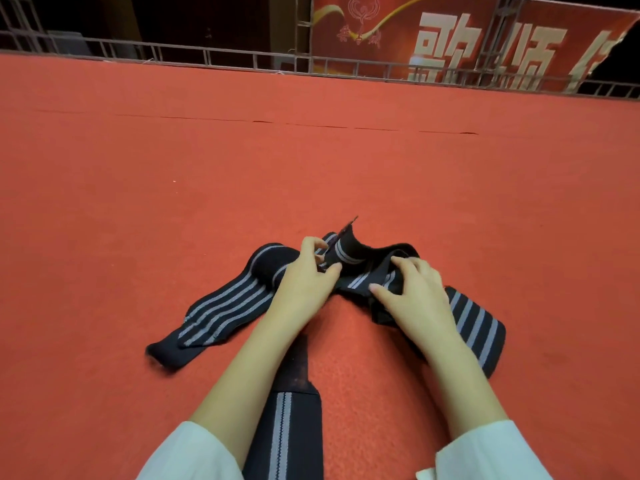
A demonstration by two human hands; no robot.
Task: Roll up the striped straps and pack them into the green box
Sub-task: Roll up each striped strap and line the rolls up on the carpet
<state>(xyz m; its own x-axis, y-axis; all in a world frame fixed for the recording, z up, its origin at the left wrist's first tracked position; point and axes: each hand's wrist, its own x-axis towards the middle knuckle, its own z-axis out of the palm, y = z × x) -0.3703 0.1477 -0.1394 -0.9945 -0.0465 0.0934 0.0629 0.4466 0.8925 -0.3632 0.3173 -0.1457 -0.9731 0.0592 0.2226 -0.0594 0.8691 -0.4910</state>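
Centrally, left hand (308,270), right hand (414,289), both on tangled striped straps (225,306).

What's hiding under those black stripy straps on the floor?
Only red carpet shows around the black elastic straps with grey stripes. Anything beneath them is covered, and the left hand and right hand hide their middle.

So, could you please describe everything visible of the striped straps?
The striped straps are dark, woven-looking fabric bands with pale grey lengthwise stripes, lying unrolled and tangled on the red carpet. One end stands up, pinched by the left hand; the right hand grips the bunched middle. Another length runs between the forearms.
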